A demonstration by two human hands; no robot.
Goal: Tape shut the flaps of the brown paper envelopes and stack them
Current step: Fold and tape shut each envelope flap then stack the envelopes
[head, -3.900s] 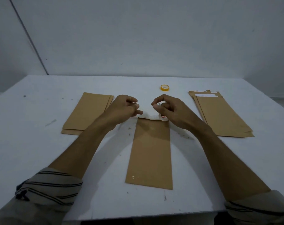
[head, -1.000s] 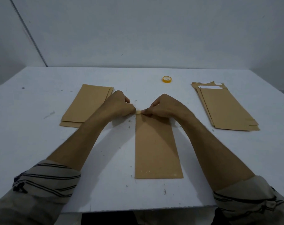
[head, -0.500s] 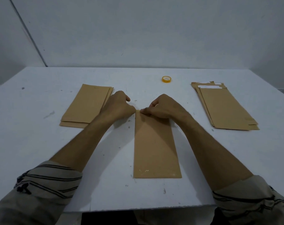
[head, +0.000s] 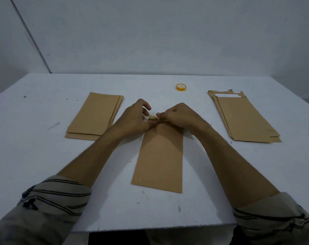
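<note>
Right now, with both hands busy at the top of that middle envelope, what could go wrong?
The left hand and right hand both pinch the flap, so a sticky strip there could crease or go on crooked. The middle envelope lies loose and askew on the table, held only at its top; it could swivel. A spoiled strip would mean reaching for the tape roll farther back.

Plain brown on your envelope [head: 160,156], same brown on the left stack [head: 95,115] and right stack [head: 245,117]; yellow tape roll [head: 181,87], white table [head: 35,138], your beige sleeves [head: 58,197] dark-striped.
</note>
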